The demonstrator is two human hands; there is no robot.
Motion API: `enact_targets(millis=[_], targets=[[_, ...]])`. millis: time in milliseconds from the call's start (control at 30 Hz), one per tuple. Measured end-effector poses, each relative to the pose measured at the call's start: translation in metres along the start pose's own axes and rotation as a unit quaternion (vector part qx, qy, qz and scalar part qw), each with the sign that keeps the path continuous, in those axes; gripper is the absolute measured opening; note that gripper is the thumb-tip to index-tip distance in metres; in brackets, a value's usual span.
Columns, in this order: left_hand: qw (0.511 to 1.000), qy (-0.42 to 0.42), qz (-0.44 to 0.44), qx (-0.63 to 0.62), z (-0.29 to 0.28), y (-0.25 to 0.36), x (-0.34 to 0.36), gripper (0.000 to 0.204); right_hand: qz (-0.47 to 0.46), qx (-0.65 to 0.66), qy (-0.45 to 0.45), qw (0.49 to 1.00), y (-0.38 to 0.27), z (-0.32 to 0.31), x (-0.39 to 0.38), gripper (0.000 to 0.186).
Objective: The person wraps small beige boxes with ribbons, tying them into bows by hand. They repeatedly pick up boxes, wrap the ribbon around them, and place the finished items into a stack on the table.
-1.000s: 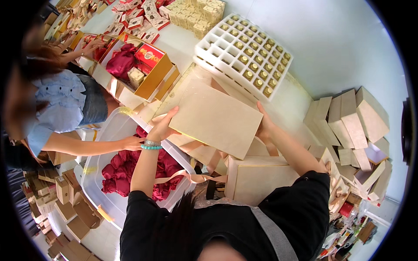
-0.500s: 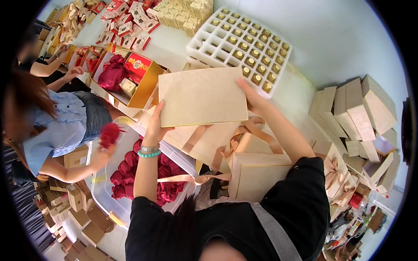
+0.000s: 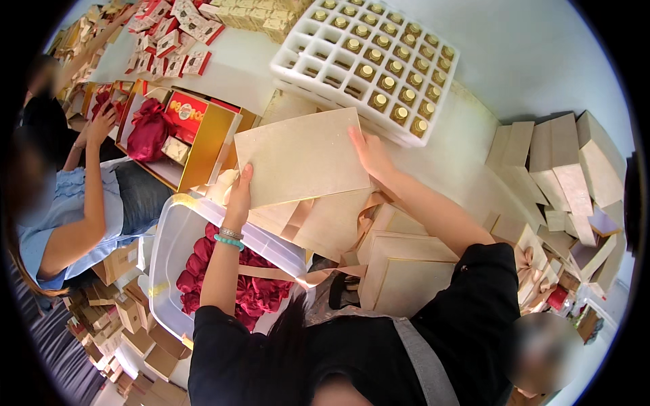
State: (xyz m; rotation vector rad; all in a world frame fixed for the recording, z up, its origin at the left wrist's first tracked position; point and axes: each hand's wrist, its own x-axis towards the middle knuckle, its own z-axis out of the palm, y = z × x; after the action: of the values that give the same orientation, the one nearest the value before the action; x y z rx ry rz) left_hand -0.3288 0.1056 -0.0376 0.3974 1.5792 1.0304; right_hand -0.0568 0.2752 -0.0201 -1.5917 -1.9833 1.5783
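Between my two hands is a flat cream gift box (image 3: 301, 159) with a thin gold edge, held up above the table and tilted. My left hand (image 3: 240, 196) grips its left end, thumb on the upper face. The right end is gripped by my right hand (image 3: 370, 153); the fingers underneath are hidden. Below the box lie cream box panels and loose peach ribbon (image 3: 300, 215). Another cream box (image 3: 414, 277) stands close in front of my body. Just left of the held box is an open gold box (image 3: 206, 152) with a dark red pouch (image 3: 150, 132) and a red packet (image 3: 186, 114).
A white foam tray (image 3: 284, 64) of small gold-capped bottles stands at the back. Cream boxes (image 3: 562, 162) are piled on the right. A clear tub (image 3: 162, 271) of dark red pouches sits by my left arm. A co-worker (image 3: 74, 203) works on the left.
The held box has moved slightly left, and its tilt has grown, right end higher. A co-worker's hand with a red pouch has moved from over the tub toward the gold boxes.
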Motion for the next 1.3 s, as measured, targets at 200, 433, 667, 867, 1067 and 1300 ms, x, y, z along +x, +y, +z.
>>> enact_targets(millis=[200,433,667,867,1067,1300], targets=[[0.986,-0.085,-0.096,-0.102,0.005,-0.002,0.004,0.07,0.115,0.163,-0.077,0.977,0.015,0.001,0.01,0.07],[0.982,-0.111,0.028,-0.152,0.015,0.028,-0.07,0.058,0.034,0.324,-0.182,0.928,-0.021,-0.034,-0.081,0.08],[0.962,-0.166,0.215,0.018,0.074,0.169,-0.237,0.056,-0.031,0.158,0.04,0.986,-0.066,-0.176,-0.259,0.071],[0.925,-0.362,0.11,0.047,0.122,0.122,-0.335,0.085,-0.028,0.117,0.204,0.971,-0.067,-0.182,-0.437,0.073],[0.916,-0.346,0.017,0.202,0.139,0.005,-0.275,0.079,0.049,0.502,0.197,0.84,0.105,-0.107,-0.489,0.068],[0.951,-0.287,-0.054,0.099,0.153,-0.063,-0.208,0.067,0.096,0.6,0.33,0.722,0.166,-0.061,-0.503,0.065]])
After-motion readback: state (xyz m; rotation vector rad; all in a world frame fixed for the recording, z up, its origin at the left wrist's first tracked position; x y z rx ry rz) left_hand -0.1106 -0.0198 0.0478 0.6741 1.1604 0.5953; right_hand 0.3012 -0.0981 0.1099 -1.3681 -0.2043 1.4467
